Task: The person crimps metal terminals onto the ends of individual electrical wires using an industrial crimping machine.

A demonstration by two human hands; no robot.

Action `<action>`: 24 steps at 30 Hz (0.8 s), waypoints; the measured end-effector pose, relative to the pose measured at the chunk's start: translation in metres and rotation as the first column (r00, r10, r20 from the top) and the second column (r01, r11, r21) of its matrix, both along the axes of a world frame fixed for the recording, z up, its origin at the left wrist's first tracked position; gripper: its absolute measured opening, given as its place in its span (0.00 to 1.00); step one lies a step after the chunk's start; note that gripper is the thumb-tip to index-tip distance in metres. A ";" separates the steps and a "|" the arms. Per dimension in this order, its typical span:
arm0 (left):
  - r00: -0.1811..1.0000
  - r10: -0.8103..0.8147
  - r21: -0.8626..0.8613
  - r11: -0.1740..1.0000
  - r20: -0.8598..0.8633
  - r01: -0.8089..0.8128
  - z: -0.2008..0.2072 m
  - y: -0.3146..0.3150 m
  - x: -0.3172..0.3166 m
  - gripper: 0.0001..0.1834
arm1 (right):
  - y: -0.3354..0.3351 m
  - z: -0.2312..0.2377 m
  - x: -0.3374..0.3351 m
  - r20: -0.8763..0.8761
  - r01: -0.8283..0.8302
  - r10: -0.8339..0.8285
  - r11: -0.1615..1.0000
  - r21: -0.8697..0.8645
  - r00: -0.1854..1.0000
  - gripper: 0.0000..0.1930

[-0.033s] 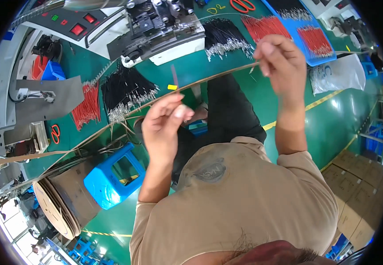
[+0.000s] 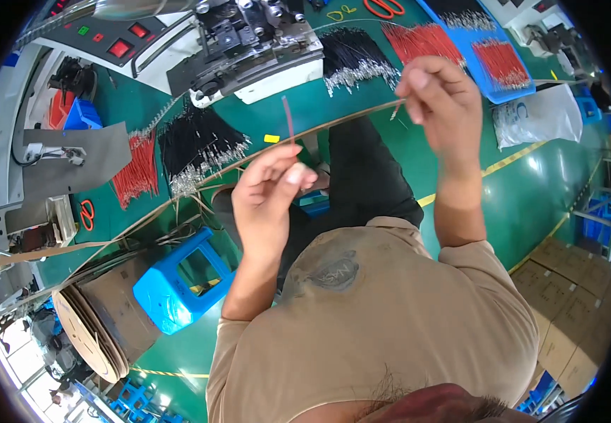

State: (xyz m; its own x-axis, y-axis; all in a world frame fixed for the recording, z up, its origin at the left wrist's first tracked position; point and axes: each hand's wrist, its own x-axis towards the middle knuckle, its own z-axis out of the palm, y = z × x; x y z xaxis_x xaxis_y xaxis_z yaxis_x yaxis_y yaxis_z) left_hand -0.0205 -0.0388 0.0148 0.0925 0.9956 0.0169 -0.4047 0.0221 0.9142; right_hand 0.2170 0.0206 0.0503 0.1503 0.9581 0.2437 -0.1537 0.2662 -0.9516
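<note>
From my end of the feed, the left hand [image 2: 266, 194] was curled nearly closed, holding a thin red strand [image 2: 288, 118] that rose from its fingertips. The right hand [image 2: 446, 102], fingers bent in a loose pinch, had a pale-tipped wire end [image 2: 395, 111] just below its fingertips. I counted three bunches of red wires [image 2: 425, 42] and three of black wires [image 2: 196, 137], fanned out, with shiny metallic tips: one of each left of the left hand, one of each beyond the right, one of each in a blue plastic tray [image 2: 492, 90] farther right. One small flat yellow piece [image 2: 271, 139] lay just beyond the left hand, a metal machine [image 2: 249, 49] farther out.
</note>
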 end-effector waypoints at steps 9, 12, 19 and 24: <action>0.995 -0.102 -0.015 0.995 -0.008 0.102 0.001 0.012 0.042 0.11 | -0.013 -0.017 -0.021 -0.140 -0.218 0.201 0.969 -0.117 0.970 0.06; 0.994 -0.103 -0.043 0.994 0.024 0.104 0.002 0.011 0.045 0.11 | -0.013 -0.022 -0.031 -0.160 -0.229 0.204 0.961 -0.158 0.966 0.06; 0.996 -0.079 -0.058 0.995 -0.036 0.077 0.000 0.009 0.044 0.10 | -0.014 -0.026 -0.040 -0.147 -0.240 0.214 0.952 -0.190 0.966 0.06; 0.995 -0.017 -0.035 0.999 -0.097 0.014 -0.003 0.008 0.047 0.10 | -0.015 -0.028 -0.044 -0.138 -0.255 0.230 0.944 -0.211 0.963 0.06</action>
State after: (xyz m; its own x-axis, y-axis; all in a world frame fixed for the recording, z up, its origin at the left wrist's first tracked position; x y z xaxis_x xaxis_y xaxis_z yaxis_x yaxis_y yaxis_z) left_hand 0.0260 -0.0312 0.0120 0.1075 0.9939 -0.0266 -0.3135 0.0593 0.9477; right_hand 0.1729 0.0054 0.0226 -0.0796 0.9967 0.0133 -0.2942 -0.0108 -0.9557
